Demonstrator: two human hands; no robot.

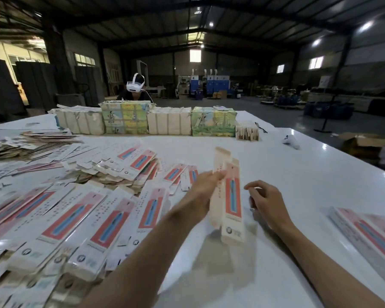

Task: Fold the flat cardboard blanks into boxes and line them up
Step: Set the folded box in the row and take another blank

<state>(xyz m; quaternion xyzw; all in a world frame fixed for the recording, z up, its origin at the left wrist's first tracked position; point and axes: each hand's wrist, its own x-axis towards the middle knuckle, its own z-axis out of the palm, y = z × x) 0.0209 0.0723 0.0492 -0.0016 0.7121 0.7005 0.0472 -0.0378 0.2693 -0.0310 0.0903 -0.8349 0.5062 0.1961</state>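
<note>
While the left hand (200, 185) pinches the long narrow white-and-red cardboard box (231, 196) by its upper half and holds it upright over the white bench (298, 174), the right hand (265, 201) hovers just beside it, fingers loosely curled and empty. The blank looks opened into a sleeve with its end flaps untucked, so closing the ends seems the step in hand. Next, the right hand should tuck a flap in before the box joins the row of like boxes (76, 218) at left.
</note>
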